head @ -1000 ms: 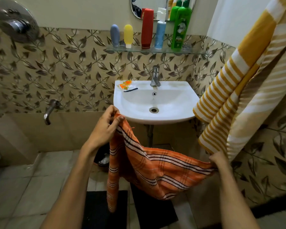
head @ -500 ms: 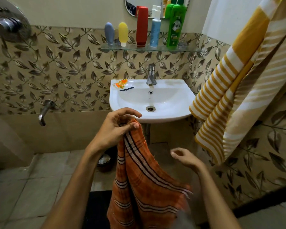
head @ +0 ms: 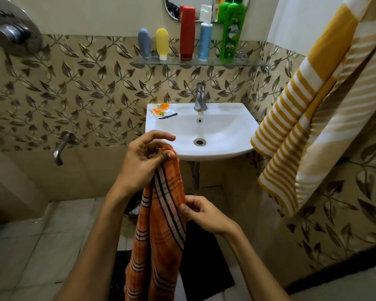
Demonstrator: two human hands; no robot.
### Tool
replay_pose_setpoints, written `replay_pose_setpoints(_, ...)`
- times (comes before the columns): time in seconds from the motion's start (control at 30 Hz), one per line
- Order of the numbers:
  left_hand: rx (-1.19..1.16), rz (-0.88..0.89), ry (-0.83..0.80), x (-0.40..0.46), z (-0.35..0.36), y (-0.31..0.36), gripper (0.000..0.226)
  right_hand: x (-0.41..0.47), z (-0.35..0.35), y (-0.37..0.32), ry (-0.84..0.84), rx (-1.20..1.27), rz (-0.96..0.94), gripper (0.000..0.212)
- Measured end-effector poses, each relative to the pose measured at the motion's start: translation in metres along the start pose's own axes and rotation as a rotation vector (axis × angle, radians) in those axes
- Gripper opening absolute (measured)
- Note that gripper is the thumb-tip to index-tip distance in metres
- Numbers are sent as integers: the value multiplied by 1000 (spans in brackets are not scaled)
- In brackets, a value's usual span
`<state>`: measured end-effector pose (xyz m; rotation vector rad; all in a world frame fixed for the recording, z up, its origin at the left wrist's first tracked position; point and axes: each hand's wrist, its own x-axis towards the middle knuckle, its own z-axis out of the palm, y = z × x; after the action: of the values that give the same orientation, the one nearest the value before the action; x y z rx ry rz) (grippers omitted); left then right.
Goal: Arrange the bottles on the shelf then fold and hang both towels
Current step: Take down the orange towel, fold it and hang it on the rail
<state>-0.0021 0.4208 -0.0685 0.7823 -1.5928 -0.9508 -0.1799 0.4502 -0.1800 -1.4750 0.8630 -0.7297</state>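
Observation:
An orange striped towel [head: 161, 231] hangs lengthwise in front of me, doubled over. My left hand [head: 143, 159] pinches its top corners just below the sink rim. Lower down, my right hand [head: 202, 213] grips the towel's right edge. A yellow-and-white striped towel [head: 308, 118] hangs at the right wall. On the glass shelf [head: 248, 63] stand several bottles in a row: grey [head: 144, 43], yellow [head: 162, 42], red [head: 187, 33], blue [head: 204, 40] and green [head: 232, 31].
A white sink [head: 226, 135] with a chrome tap [head: 200, 96] sits under the shelf; an orange packet [head: 161, 108] lies on its left rim. A wall spout [head: 62, 146] sticks out at left. A black mat [head: 204, 263] lies on the floor.
The towel was stretched wide between both hands. My right hand let go of its end, the towel fell into a doubled strip under my left hand, and my right hand took its right edge.

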Motion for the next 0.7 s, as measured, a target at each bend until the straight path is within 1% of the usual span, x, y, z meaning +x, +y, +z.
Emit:
replay_pose_setpoints(0.07,67,-2,35,1,-6,-4,31,0,-2,0,84,-66,-2,21)
replay_pose_setpoints(0.1,143,-2,65,2,-8,-7,30,0,-3,0,148,-82,-21,19)
replay_pose_setpoints(0.17,347,-16,113,3,-11,-13,25,1,-3,-3,286,-112,-85,22)
replay_pose_setpoints(0.23,495,-70,85,1,-11,-17,17,3,-1,-9,367,-137,-143,24)
replay_pose_setpoints(0.27,522,-103,23,-1,-10,-18,12,5,-1,-13,382,-163,-165,24)
replay_pose_setpoints(0.3,534,-146,-74,-3,-8,-19,13,6,0,-18,385,-198,-185,25)
replay_pose_setpoints(0.4,525,-308,-429,-9,2,-19,37,8,-1,-33,348,-290,-238,27)
replay_pose_setpoints(0.43,522,-328,-501,-9,3,-20,36,8,-2,-36,348,-307,-247,26)
replay_pose_setpoints(0.47,530,-333,-547,-8,4,-21,28,7,-5,-39,357,-317,-251,23)
replay_pose_setpoints(0.5,547,-341,-579,-7,3,-20,17,7,-7,-40,366,-328,-255,20)
replay_pose_setpoints(0.53,559,-352,-600,-6,2,-19,14,7,-9,-40,371,-336,-259,17)
replay_pose_setpoints(0.57,560,-359,-608,-5,2,-18,18,6,-10,-40,366,-329,-259,17)
replay_pose_setpoints(0.63,539,-338,-572,-4,2,-17,25,5,-11,-39,322,-248,-247,26)
replay_pose_setpoints(0.7,514,-272,-518,-4,4,-12,25,3,-12,-39,278,-216,-228,39)
